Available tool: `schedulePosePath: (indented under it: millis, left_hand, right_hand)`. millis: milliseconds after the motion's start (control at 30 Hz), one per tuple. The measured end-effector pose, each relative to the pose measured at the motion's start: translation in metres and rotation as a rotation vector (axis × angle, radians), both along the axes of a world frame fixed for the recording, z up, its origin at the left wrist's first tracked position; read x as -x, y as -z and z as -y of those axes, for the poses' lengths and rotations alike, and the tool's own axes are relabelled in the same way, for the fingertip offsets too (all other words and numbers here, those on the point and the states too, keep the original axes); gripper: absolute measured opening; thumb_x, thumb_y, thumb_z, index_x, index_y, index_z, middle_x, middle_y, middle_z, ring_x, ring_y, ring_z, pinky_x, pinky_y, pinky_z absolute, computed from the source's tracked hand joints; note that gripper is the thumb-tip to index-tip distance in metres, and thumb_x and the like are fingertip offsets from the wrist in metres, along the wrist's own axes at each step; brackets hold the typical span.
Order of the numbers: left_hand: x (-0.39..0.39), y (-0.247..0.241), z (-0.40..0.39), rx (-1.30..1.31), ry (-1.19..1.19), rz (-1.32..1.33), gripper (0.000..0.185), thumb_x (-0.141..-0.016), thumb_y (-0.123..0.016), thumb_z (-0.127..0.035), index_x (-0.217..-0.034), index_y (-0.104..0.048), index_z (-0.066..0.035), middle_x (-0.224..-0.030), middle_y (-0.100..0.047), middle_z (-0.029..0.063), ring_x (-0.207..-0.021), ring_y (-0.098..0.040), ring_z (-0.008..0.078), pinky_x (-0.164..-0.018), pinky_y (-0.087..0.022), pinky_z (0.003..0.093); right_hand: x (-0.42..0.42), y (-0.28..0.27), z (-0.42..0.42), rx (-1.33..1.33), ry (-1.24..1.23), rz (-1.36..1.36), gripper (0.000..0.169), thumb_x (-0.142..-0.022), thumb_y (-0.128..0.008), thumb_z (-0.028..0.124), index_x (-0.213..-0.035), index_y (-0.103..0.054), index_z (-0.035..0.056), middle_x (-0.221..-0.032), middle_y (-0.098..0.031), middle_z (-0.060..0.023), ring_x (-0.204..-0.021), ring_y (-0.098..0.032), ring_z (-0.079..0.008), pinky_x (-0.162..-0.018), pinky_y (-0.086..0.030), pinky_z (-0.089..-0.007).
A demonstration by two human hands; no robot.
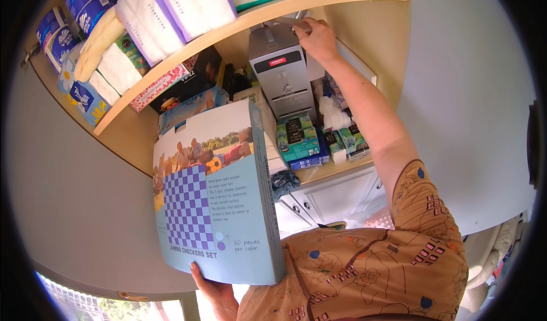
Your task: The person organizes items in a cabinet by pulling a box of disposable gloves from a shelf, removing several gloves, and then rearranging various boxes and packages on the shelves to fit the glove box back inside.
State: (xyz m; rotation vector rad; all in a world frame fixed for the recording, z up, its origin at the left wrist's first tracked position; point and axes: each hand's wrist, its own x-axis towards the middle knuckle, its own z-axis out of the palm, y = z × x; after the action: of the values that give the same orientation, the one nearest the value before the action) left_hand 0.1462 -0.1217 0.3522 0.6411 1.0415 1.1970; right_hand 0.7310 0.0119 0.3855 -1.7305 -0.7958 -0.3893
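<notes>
A large cardboard checkers game box (230,235) is held tilted before my chest, its printed face showing a purple-and-blue checkerboard and a lawn scene. My left hand (216,291) supports it by the lower edge, thumb on the face and fingers hidden behind. My right hand (317,39) reaches into the cupboard, over the top rear corner of a tall grey appliance box (284,81). Its fingers close on a thin, pale flat item (295,22), partly hidden by the upper shelf. The appliance box stands upright on the lower shelf.
Tissue packs (171,17) line the upper wooden shelf (256,19). Green tissue boxes (298,137), a dark cloth bundle (285,182) and a black box (188,79) occupy the lower shelf. Grey cupboard doors (81,201) flank the opening; white cabinet doors (335,197) lie below.
</notes>
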Motion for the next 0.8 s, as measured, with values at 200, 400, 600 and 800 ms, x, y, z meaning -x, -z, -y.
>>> schedulePosePath:
  millis: [200, 400, 600, 800]
  left_hand:
    - [-0.002, 0.003, -0.002, -0.001, -0.017, 0.013, 0.059, -0.084, -0.06, -0.047, -0.129, -0.045, -0.012, -0.124, -0.051, 0.0034, -0.115, -0.049, 0.0206, -0.093, -0.043, 0.0401]
    - [-0.005, 0.005, -0.001, -0.011, -0.027, 0.02, 0.058, -0.084, -0.061, -0.047, -0.128, -0.046, -0.012, -0.124, -0.051, 0.0034, -0.114, -0.049, 0.0206, -0.092, -0.044, 0.0399]
    - [-0.001, 0.011, -0.004, 0.014, -0.028, 0.028, 0.058, -0.084, -0.061, -0.048, -0.128, -0.046, -0.012, -0.124, -0.052, 0.0036, -0.114, -0.05, 0.0206, -0.092, -0.045, 0.0392]
    - [-0.005, 0.005, -0.004, 0.039, -0.05, -0.006, 0.061, -0.085, -0.06, -0.047, -0.13, -0.043, -0.01, -0.124, -0.052, 0.0055, -0.114, -0.05, 0.0223, -0.093, -0.044, 0.0405]
  right_hand:
    - [-0.01, 0.007, -0.017, -0.123, 0.104, -0.011, 0.046, -0.08, -0.064, 0.036, -0.109, -0.065, 0.0001, -0.097, -0.067, -0.0194, -0.088, -0.065, -0.0299, -0.081, -0.049, -0.0352]
    - [-0.018, 0.008, -0.022, -0.325, -0.114, -0.321, 0.05, -0.08, -0.062, 0.039, -0.111, -0.064, -0.0001, -0.09, -0.066, -0.0208, -0.089, -0.064, -0.0313, -0.082, -0.049, -0.0354]
    - [-0.018, 0.012, -0.015, -0.404, -0.244, -0.575, 0.043, -0.082, -0.062, 0.035, -0.106, -0.065, -0.0016, -0.076, -0.066, -0.0115, -0.076, -0.064, -0.0213, -0.067, -0.05, -0.0322]
    - [-0.01, 0.007, 0.012, -0.536, -0.375, -0.853, 0.044, -0.086, -0.061, 0.032, -0.114, -0.058, -0.0014, -0.099, -0.06, -0.0146, -0.076, -0.064, -0.0256, -0.055, -0.054, -0.0373]
